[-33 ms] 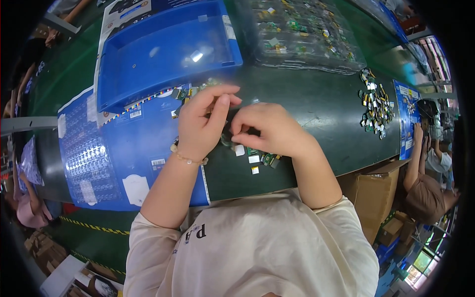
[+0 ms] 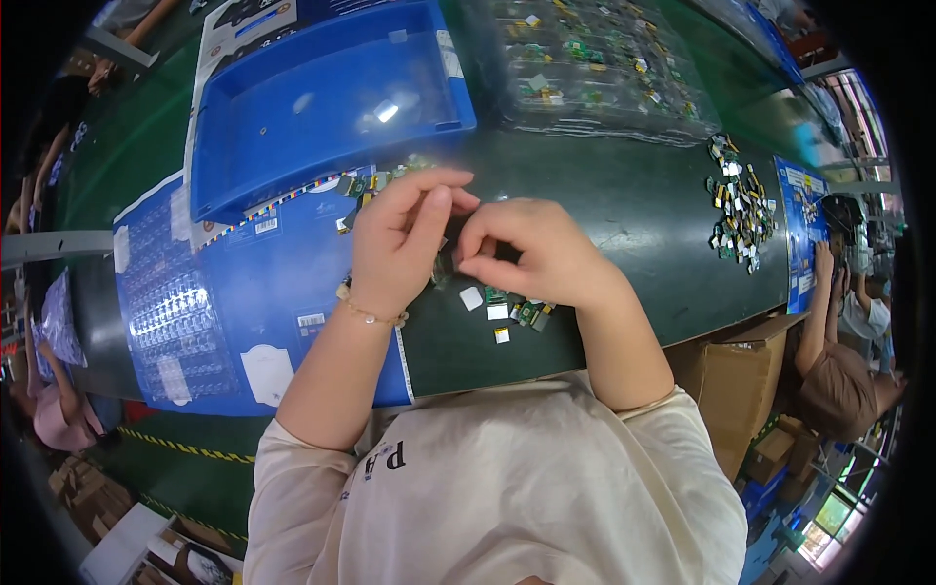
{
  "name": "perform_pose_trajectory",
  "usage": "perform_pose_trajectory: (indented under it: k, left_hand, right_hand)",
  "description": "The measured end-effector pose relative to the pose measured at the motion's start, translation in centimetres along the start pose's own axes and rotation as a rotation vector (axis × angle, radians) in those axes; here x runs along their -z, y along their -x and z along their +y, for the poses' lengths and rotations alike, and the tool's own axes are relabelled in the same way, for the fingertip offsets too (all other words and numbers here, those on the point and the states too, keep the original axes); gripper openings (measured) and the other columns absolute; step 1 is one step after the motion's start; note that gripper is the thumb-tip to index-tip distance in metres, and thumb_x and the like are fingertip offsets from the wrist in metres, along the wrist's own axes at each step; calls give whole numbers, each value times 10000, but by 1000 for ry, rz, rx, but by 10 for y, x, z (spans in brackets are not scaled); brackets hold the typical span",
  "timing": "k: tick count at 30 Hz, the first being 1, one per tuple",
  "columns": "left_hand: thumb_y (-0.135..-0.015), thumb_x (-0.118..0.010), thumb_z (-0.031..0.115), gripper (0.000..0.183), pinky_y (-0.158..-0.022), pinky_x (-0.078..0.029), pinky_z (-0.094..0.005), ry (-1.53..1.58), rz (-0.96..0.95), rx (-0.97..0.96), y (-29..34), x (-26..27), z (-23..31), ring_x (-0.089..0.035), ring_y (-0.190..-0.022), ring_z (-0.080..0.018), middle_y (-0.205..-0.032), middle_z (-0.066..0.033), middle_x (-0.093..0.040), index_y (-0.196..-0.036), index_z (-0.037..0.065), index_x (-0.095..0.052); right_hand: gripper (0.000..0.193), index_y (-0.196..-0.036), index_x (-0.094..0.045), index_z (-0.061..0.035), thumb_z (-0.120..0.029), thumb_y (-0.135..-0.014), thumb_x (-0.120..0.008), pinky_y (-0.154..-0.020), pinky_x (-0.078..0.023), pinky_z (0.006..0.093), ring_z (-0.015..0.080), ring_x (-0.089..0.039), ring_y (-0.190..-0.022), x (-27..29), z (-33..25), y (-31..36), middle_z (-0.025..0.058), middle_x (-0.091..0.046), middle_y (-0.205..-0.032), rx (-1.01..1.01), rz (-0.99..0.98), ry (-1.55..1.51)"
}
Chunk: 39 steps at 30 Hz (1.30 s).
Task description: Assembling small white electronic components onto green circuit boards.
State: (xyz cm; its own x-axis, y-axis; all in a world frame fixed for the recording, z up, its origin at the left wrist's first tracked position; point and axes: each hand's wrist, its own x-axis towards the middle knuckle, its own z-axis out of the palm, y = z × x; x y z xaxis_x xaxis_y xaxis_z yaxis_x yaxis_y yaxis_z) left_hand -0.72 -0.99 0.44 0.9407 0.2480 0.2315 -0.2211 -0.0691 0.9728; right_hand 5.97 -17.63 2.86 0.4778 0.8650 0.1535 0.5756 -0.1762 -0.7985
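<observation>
In the head view we saw no shift from the other frame taken at the same instant: the left hand [image 2: 395, 244] and right hand [image 2: 531, 252] met fingertip to fingertip over the dark green tabletop [image 2: 624, 210], both pinched around a tiny part we could not make out between them. At six o'clock from the right hand lay small loose components [image 2: 507, 312], at eleven o'clock from the left hand stood a blue tray [image 2: 322, 97], and at three o'clock sat a heap of parts [image 2: 739, 205]; so the fiddling work appeared mid-step, we judged.
</observation>
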Motion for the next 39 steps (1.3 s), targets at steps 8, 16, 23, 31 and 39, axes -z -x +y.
perform_pose_trajectory:
  k: [8, 16, 23, 31, 39]
  left_hand:
    - [-946, -513, 147, 341, -839, -469, -248, 470, -196, 177, 0, -6, 1, -602, -929, -142, -1066, -103, -618, -1243, -14, -476]
    - [-899, -563, 69, 337, -766, -521, -284, 477, -189, 428, 2, -9, -5, -633, -924, -191, -1093, -105, -618, -1224, 14, -491]
    - [-879, -605, 78, 278, -718, -506, -250, 409, -143, 384, 1, -12, -8, -632, -847, -142, -996, -62, -635, -1144, 23, -539]
    - [-907, -594, 150, 149, -588, -461, -193, 215, -75, 458, -3, -6, -3, -642, -738, -102, -859, -34, -677, -998, 35, -620]
    - [-934, -550, 168, 223, -643, -497, -209, 334, -33, 464, -2, -5, -2, -667, -841, -136, -954, -70, -684, -1067, 9, -635]
  right_hand:
    - [94, -962, -512, -31, -46, -893, -575, -674, -481, 216, 105, -618, -803, -4, 7, 0, 74, -640, -864, -193, 508, -854]
    - [95, -967, -515, -39, -51, -893, -574, -690, -491, 227, 111, -619, -796, -6, 4, -2, 74, -649, -861, -194, 642, -874]
    - [80, -957, -531, -9, 24, -887, -550, -782, -499, 269, 126, -601, -876, -14, 10, -1, 92, -597, -995, -110, 559, -735]
    - [78, -945, -563, -11, 18, -873, -572, -811, -478, 264, 136, -578, -919, -10, 17, -1, 92, -586, -1020, -91, 690, -527]
    - [130, -792, -683, -102, -80, -674, -731, -829, -431, 355, 249, -584, -938, -7, 11, -6, 57, -630, -998, 59, 700, 376]
